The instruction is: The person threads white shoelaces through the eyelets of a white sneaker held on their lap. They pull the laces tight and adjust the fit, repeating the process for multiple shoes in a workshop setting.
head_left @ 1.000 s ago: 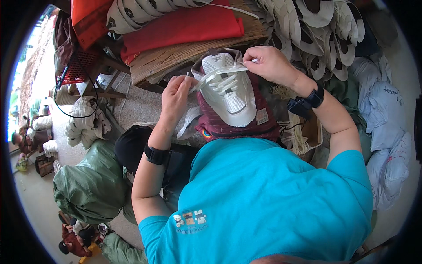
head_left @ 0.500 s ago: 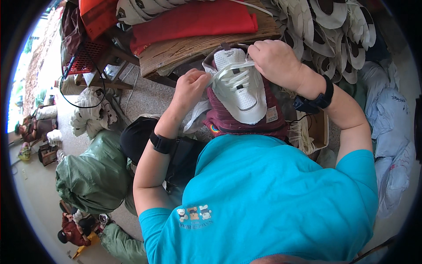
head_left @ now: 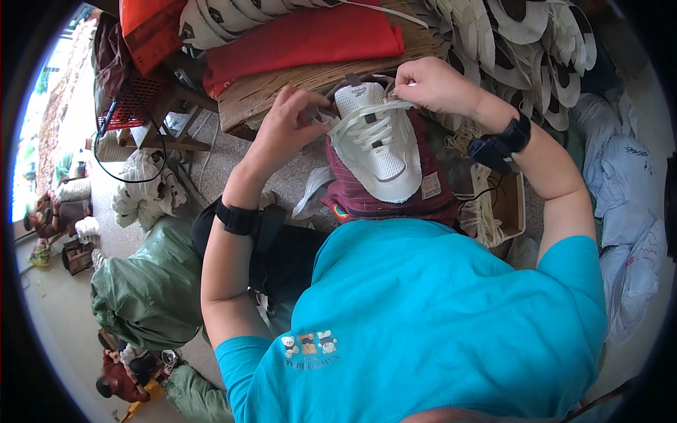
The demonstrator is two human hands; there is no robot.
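Note:
A white sneaker upper with a mesh tongue lies on the maroon cloth over my lap, its toe toward me. White laces criss-cross its front. At its right collar my right hand is closed, fingertips pinching the lace. My left hand is beside the left collar, thumb and fingers apart. A pale, blurred strip shows near its fingertips; whether they touch it is unclear.
Ahead stands a wooden bench with red cloth and stacked shoe uppers. More uppers hang at the far right. A box of laces sits right of my lap; a green sack stands left. Other people work at the far left.
My left hand has shifted left, away from the shoe upper, and its fingers have spread. The right hand still pinches at the right collar, slightly further left in the picture.

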